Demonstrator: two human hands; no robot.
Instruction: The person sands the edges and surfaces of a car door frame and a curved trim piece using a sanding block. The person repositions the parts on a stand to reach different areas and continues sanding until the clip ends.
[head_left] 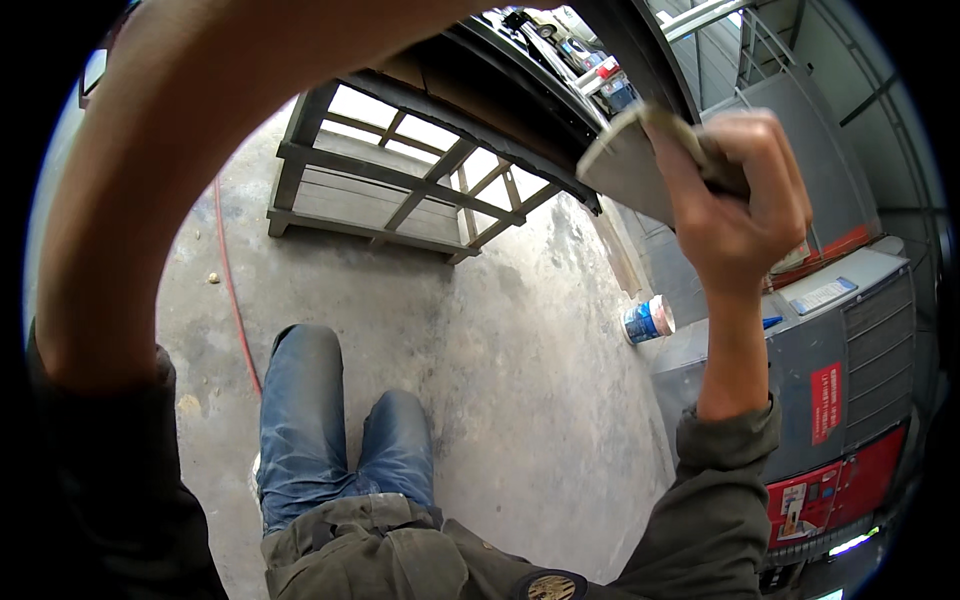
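Observation:
My right hand [740, 190] is wrapped round a flat grey-beige pad [625, 170] with a rounded edge, beside the long dark panel [500, 90] across the upper middle. My left forearm [150, 180] arches up to the top edge; that hand is mostly out of frame, its fingers hidden. The dark panel rests over a grey wooden slatted frame [420, 205], partly covering it. My knees, in blue jeans [310, 420], show below.
A grey machine [870, 350] with red parts stands at the right. A white-and-blue bucket [645, 322] sits beside it. A red hose [230, 290] crosses the concrete floor [540, 420] at the left. Assorted items [600, 70] show beyond the panel.

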